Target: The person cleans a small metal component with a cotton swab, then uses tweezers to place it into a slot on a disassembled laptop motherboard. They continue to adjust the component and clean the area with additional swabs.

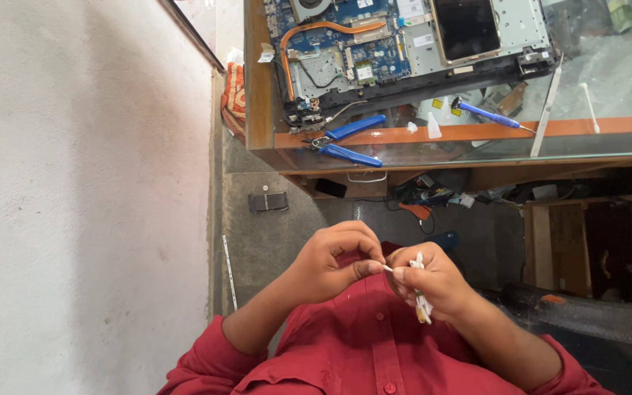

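Both hands meet close before the chest. The left hand is curled, fingertips pinched; the right hand is loosely fisted.

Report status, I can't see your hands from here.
Left hand pinching swab tip. Right hand gripping swab bundle. Pliers, opened laptop on counter, nothing between hands.

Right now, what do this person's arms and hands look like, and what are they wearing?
Both arms come up from the bottom of the head view in a red button-up shirt, its sleeves pushed up to about the elbows so the forearms are bare. The left hand and right hand are bare too: no gloves, and no rings, watch or bracelet that I can see.
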`<state>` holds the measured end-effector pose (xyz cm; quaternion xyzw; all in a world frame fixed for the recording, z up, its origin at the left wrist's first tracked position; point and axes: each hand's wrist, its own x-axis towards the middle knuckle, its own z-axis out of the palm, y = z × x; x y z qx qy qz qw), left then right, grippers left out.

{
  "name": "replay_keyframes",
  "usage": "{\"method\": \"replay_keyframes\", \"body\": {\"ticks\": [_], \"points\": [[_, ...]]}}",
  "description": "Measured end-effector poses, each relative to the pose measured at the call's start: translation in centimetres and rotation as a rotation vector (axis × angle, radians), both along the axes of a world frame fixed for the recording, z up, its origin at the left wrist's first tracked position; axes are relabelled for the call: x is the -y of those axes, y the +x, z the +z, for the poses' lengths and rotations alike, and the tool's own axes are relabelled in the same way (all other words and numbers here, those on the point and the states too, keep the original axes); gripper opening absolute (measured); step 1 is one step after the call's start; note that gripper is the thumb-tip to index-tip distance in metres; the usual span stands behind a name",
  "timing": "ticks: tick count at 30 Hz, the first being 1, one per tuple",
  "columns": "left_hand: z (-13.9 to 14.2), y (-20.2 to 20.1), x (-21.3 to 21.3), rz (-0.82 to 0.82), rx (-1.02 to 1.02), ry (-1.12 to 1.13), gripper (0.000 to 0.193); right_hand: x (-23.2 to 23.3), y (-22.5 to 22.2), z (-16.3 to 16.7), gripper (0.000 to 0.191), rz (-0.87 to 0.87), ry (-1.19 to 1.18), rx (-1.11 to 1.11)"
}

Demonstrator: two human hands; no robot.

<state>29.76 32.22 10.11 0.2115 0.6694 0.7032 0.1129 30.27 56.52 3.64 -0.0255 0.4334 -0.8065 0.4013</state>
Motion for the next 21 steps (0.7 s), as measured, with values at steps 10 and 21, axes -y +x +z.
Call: {"method": "replay_keyframes", "body": {"ticks": [10, 21], "points": [[-1.6, 0.3, 0.4, -0.094, 0.113, -0.110, 0.018, 0.7, -2.0, 0.7, 0.021, 0.198, 0.259, -0.650], [-2.3, 2.6, -3.4, 0.610, -0.294, -0.236, 0.024, 3.2, 1.1, 2.4, 0.021, -0.127, 0.582, -0.543]]}}
